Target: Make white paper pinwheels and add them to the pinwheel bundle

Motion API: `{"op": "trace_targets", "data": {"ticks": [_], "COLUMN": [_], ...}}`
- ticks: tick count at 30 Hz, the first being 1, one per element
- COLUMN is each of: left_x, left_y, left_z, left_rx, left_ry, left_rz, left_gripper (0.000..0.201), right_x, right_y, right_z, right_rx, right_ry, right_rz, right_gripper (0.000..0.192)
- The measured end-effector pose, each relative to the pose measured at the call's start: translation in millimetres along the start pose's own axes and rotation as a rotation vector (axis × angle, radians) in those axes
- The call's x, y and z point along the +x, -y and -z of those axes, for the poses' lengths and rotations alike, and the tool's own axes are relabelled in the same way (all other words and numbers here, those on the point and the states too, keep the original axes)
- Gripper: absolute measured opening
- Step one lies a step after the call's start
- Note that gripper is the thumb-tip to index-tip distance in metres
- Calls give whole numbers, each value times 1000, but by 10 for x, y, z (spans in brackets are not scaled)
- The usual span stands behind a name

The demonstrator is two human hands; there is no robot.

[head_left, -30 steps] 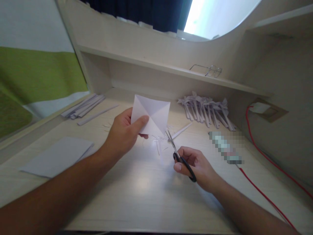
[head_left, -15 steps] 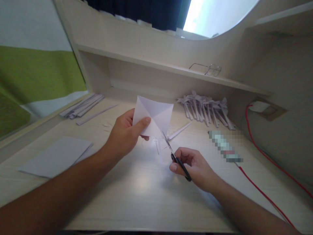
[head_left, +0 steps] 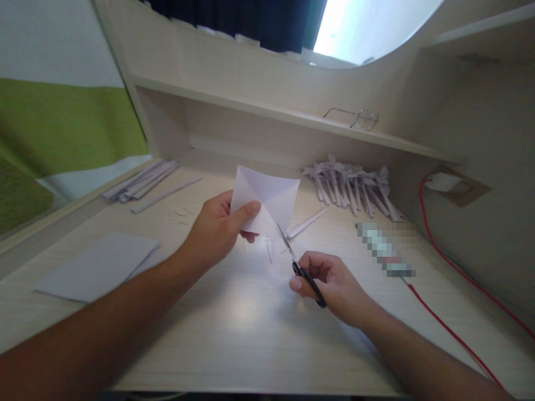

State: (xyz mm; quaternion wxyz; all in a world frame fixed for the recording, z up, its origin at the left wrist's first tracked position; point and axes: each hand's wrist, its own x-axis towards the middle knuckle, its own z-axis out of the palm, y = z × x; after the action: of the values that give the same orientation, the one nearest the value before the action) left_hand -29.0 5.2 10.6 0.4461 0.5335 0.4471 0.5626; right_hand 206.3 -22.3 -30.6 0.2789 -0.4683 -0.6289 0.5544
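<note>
A white square of paper [head_left: 271, 195] with diagonal creases is pinched in my left hand [head_left: 223, 223], the thumb lying near its centre. My right hand [head_left: 330, 284] is closed round the black handles of a pair of scissors [head_left: 307, 281]. Their metal blades reach up to the paper's lower right corner; whether they have cut into it is hard to make out. Beneath the paper, thin paper scraps [head_left: 268, 248] lie on the desk [head_left: 234, 334]. A narrow rolled paper stick [head_left: 307, 224] rests just behind the blades.
Several paper pinwheels on sticks [head_left: 351, 186] lie at the back right. At the back left are stacked paper strips [head_left: 142, 181] and a single strip [head_left: 167, 195]. White sheets [head_left: 100, 267] lie at the left. A blurred phone-like device [head_left: 384, 250] has a red cable [head_left: 451, 334]. Glasses [head_left: 361, 118] sit on the shelf.
My left hand and the paper have shifted slightly to the right, towards the scissors. The right hand and scissors have hardly moved.
</note>
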Motion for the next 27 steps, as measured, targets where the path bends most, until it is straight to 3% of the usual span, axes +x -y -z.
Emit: {"op": "trace_targets", "data": {"ticks": [5,12,27], "left_x": [20,3,17], "left_y": [14,-52,-23], "left_z": [17,30,29], "left_rx": [60,204,206], "left_ry": [-13,-20,-11], "left_rz": [75,49,51], "left_gripper": [22,37,33], "right_x": [-15,-3,11], "right_y": [-3,0,-16], "right_z": [3,1,-11], "right_rx": [-21,-34,-47], "right_ry": [-13,-17,-48], "right_rz": [2,10,14], "right_gripper": [46,45,44]}}
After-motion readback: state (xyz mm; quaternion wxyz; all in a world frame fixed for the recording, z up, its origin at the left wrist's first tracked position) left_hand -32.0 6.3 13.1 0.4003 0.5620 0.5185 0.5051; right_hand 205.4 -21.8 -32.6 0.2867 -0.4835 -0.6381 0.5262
